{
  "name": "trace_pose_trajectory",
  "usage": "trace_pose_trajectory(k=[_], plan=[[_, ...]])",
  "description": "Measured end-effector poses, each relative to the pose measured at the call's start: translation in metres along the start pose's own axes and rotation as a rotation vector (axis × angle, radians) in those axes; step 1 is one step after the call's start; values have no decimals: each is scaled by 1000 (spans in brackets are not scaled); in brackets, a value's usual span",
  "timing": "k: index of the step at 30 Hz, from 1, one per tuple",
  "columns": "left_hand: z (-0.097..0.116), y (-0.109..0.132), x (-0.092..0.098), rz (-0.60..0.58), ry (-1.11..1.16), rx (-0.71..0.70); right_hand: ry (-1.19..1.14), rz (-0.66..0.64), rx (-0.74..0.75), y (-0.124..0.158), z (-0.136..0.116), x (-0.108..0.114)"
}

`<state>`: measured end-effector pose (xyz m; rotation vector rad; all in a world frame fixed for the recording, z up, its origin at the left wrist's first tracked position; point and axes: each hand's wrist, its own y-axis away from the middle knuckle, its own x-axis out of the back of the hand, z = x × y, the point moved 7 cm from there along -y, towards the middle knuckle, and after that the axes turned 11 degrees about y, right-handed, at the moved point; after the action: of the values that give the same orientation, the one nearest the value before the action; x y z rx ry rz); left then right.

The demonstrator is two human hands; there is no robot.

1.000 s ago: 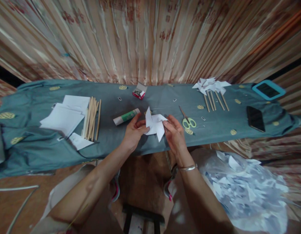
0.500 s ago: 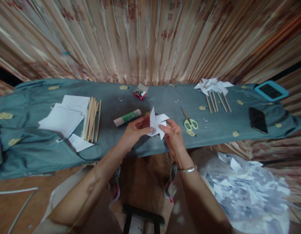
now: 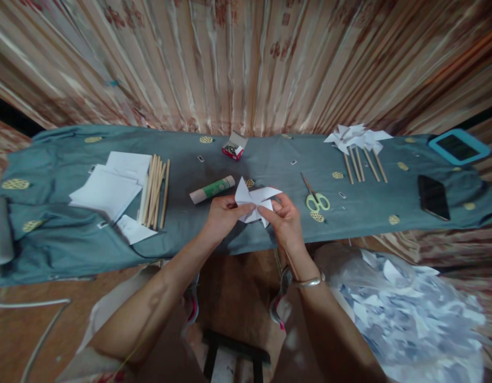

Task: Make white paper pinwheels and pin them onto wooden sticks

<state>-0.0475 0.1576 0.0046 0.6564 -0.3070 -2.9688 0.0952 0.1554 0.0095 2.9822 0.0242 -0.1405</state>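
Between my two hands is a white paper pinwheel [image 3: 254,199], its blades folded in toward the middle. My left hand [image 3: 225,217] grips its left side, thumb lying near the centre. On the right side, my right hand [image 3: 284,218] pinches the paper with the thumb also close to the centre. A green and white glue stick [image 3: 212,190] lies just beyond my left hand. Scissors with pale green handles [image 3: 317,202] rest to the right of my right hand. Behind the pinwheel stands a small open red box [image 3: 233,148] with small metallic things inside.
White paper sheets [image 3: 106,191] and several wooden sticks [image 3: 155,186] lie at left. Pinwheels on sticks [image 3: 357,139], a black phone [image 3: 433,197] and a blue-framed device [image 3: 459,147] are at right. A clear bag of paper pieces [image 3: 413,314] stands below the table's right side.
The pinwheel has turned slightly and spread wider in my hands, which still hold it from both sides. The whole view has shifted a little.
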Motion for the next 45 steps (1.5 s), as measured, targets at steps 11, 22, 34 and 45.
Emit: trace_pose_trajectory(k=[11, 22, 34, 45], plan=[[-2, 1, -4, 34, 2, 25, -22, -15, -28, 1, -2, -1], [-2, 3, -7, 10, 53, 37, -14, 16, -16, 0, 0, 2], [0, 1, -4, 65, 57, 27, -22, -4, -29, 0, -1, 1], [11, 3, 2, 179, 197, 63, -86, 82, 0, -3, 0, 14]])
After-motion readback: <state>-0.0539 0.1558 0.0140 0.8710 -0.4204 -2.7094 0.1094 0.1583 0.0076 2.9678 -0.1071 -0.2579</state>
